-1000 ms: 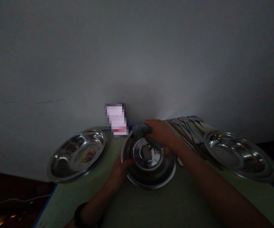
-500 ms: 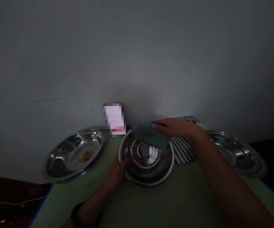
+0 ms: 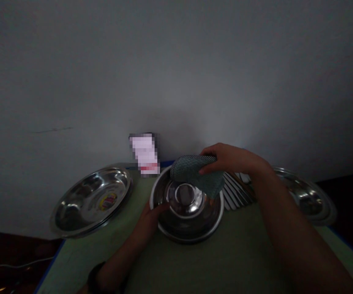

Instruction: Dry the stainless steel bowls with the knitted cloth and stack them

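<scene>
A round stainless steel bowl [image 3: 191,228] stands in front of me on the green table. My left hand [image 3: 153,214] grips its left rim, thumb over the inner wall and fingers hidden underneath. Above the bowl's far right side, my right hand [image 3: 217,159] pinches a grey-green cloth [image 3: 191,171] between thumb and fingers. The cloth hangs over the rim and covers part of the inside. Several flatware pieces with metal handles [image 3: 236,194] lie fanned out just right of the bowl, partly hidden by my right hand and forearm.
Shallow steel basins [image 3: 92,200] are stacked on the left, the top one with a coloured sticker. More steel basins [image 3: 307,196] sit at the right behind my forearm. A phone with a blurred screen [image 3: 145,153] leans against the grey wall [image 3: 176,73]. The table [image 3: 194,269] has blue edging.
My right hand has lifted slightly, and the cloth is now bunched higher in its pinch. The left hand keeps its hold on the bowl. The view has shifted a little.
</scene>
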The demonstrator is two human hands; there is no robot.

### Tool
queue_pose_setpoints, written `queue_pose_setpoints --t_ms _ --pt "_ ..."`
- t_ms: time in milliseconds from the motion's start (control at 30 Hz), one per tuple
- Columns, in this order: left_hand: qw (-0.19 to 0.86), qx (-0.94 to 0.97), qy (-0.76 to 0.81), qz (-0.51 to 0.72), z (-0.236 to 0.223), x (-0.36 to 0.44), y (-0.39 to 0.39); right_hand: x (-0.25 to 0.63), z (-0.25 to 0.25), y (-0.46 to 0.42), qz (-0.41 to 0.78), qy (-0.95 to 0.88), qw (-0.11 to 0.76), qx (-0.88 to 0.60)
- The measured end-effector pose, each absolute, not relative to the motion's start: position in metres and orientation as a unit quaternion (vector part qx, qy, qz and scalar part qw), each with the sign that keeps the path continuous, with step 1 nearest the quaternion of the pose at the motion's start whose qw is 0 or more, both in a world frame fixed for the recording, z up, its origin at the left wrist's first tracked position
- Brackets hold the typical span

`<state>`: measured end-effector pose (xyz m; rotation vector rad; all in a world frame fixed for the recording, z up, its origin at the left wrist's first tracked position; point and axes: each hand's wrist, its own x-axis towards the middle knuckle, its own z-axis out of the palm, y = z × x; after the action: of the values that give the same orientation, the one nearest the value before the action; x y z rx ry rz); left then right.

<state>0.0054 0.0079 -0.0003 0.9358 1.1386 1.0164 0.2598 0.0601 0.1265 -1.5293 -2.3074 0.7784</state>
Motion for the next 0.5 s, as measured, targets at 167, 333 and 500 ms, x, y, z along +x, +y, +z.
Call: queue_pose_setpoints --t_ms 167,333,500 --pt "0.634 0.394 0.496 0.443 -0.001 0.006 0.009 0.252 0.129 0.056 0.315 -0.773 0.199 -0.513" --pt "0.639 0.353 0.519 0.445 -0.001 0.009 0.01 0.242 0.133 0.049 0.377 -0.783 0.171 -0.464" --pt "0.654 0.338 0.494 0.462 0.0 0.012 0.013 0.235 0.133 0.043 0.369 -0.858 0.036 -0.355"
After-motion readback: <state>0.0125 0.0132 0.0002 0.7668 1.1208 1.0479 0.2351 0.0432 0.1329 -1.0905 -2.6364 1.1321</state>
